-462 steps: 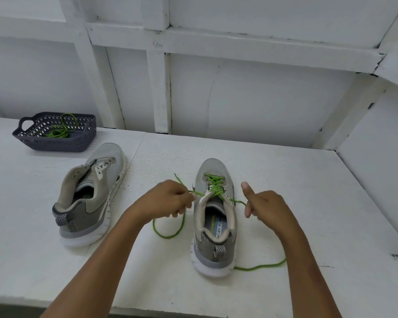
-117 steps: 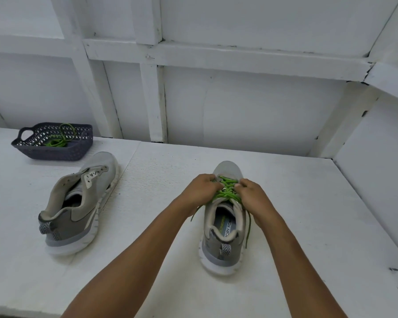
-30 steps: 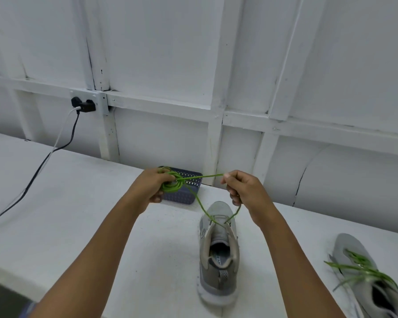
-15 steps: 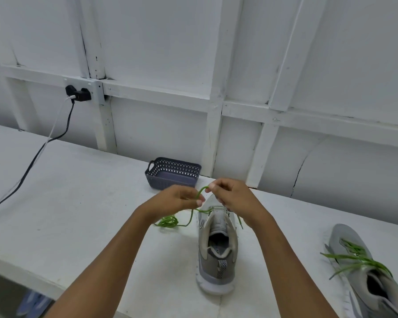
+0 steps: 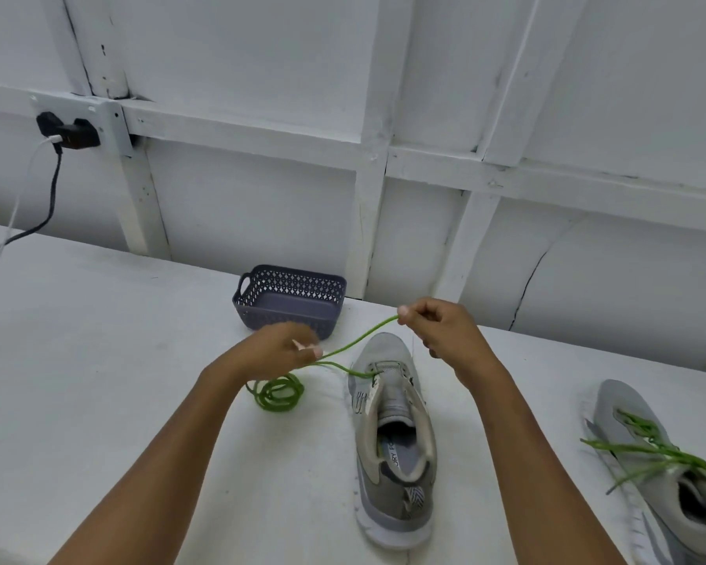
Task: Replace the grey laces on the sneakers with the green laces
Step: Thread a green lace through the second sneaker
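Lifted away, right hand [image 5: 445, 336] pinches green lace [image 5: 371, 330] end above sneaker [image 5: 396, 405] toe.

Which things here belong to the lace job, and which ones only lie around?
Job: green lace, pinched by left hand and right hand; middle sneaker being laced; second sneaker, already green-laced.
Lying about: basket; wall charger; its cables.

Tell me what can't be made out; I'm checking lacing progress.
Head view only:
Left hand: motion blur hides its grip on the green lace.
Middle sneaker: eyelets too small to see which the lace passes.
Right sneaker: cut off by the frame's corner.
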Demonstrator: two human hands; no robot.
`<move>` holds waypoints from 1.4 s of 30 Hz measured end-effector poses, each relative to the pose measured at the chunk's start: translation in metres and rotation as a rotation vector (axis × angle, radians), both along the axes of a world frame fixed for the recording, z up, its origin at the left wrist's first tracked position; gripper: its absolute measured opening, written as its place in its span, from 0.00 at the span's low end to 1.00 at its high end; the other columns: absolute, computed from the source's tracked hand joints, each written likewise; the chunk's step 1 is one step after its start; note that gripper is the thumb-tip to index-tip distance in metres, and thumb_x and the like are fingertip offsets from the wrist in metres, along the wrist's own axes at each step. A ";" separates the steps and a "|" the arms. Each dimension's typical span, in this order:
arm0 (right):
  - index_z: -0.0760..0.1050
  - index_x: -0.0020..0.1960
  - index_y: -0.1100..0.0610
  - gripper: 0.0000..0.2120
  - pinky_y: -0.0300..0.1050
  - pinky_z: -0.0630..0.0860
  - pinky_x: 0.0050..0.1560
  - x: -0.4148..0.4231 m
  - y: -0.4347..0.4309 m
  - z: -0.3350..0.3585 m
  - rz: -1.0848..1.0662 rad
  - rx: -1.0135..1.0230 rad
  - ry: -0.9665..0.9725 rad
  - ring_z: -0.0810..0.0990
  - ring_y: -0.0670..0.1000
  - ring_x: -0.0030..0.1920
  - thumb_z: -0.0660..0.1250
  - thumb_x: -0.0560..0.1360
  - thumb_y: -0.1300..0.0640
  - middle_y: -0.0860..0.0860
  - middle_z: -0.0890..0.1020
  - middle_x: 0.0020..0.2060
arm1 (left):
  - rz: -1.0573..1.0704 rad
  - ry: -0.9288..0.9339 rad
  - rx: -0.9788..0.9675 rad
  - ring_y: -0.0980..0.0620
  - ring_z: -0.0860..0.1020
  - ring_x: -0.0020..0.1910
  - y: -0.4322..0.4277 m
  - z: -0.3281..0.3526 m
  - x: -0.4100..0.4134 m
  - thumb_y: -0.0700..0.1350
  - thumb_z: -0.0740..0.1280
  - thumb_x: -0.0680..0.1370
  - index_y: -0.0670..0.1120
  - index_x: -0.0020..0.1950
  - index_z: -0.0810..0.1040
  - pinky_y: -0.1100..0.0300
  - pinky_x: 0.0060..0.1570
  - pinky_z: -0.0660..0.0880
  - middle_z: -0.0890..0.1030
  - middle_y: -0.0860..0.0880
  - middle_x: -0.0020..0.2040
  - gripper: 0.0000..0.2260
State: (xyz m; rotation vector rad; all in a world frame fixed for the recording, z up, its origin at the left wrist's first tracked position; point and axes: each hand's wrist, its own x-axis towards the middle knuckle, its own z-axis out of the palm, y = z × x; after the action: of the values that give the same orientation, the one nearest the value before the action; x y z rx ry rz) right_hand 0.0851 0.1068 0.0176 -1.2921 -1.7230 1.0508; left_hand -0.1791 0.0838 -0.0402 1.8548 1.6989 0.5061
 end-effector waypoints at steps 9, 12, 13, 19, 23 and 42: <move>0.80 0.40 0.54 0.13 0.30 0.63 0.29 -0.003 -0.001 -0.016 0.073 -0.047 -0.104 0.65 0.41 0.25 0.66 0.79 0.49 0.40 0.70 0.23 | -0.085 -0.722 0.084 0.51 0.71 0.29 0.006 0.010 0.035 0.45 0.63 0.83 0.41 0.41 0.76 0.59 0.32 0.71 0.73 0.47 0.30 0.13; 0.79 0.40 0.56 0.12 0.33 0.63 0.30 0.009 -0.001 -0.020 0.053 -0.089 -0.084 0.64 0.41 0.25 0.66 0.80 0.53 0.40 0.69 0.22 | 0.039 -0.584 0.073 0.52 0.77 0.33 0.013 -0.001 0.018 0.44 0.66 0.81 0.40 0.39 0.79 0.54 0.40 0.73 0.80 0.47 0.33 0.13; 0.79 0.39 0.55 0.12 0.34 0.63 0.30 0.009 -0.001 -0.022 0.050 -0.091 -0.080 0.64 0.41 0.25 0.66 0.80 0.54 0.40 0.69 0.22 | 0.022 -0.462 0.054 0.55 0.79 0.36 0.014 -0.003 0.018 0.44 0.67 0.81 0.43 0.41 0.81 0.56 0.43 0.74 0.83 0.49 0.37 0.10; 0.76 0.35 0.51 0.14 0.38 0.70 0.33 -0.013 -0.005 -0.030 0.133 -0.044 -0.203 0.72 0.43 0.28 0.66 0.80 0.51 0.42 0.77 0.25 | -0.236 -0.381 0.045 0.58 0.81 0.53 0.004 0.008 0.060 0.49 0.71 0.77 0.52 0.61 0.77 0.60 0.54 0.78 0.83 0.55 0.53 0.13; 0.78 0.38 0.53 0.16 0.45 0.73 0.39 -0.004 -0.005 -0.032 0.097 -0.076 -0.220 0.75 0.46 0.31 0.67 0.78 0.44 0.46 0.79 0.28 | -0.144 -0.503 -0.003 0.49 0.79 0.31 0.002 0.012 0.067 0.43 0.67 0.80 0.43 0.50 0.79 0.55 0.35 0.79 0.80 0.49 0.32 0.04; 0.76 0.38 0.63 0.02 0.55 0.84 0.39 0.080 -0.004 -0.034 -0.068 -0.340 -0.328 0.84 0.58 0.30 0.66 0.69 0.65 0.60 0.80 0.31 | 0.052 0.082 -0.176 0.47 0.84 0.37 0.007 0.026 0.164 0.48 0.68 0.74 0.38 0.45 0.82 0.59 0.35 0.80 0.84 0.42 0.41 0.12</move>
State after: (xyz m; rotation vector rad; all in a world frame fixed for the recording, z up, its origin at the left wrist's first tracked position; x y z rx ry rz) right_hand 0.1653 0.1024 -0.0168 -1.8088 -1.7691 1.1793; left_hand -0.0153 0.0912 -0.0138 1.7305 1.7888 0.2944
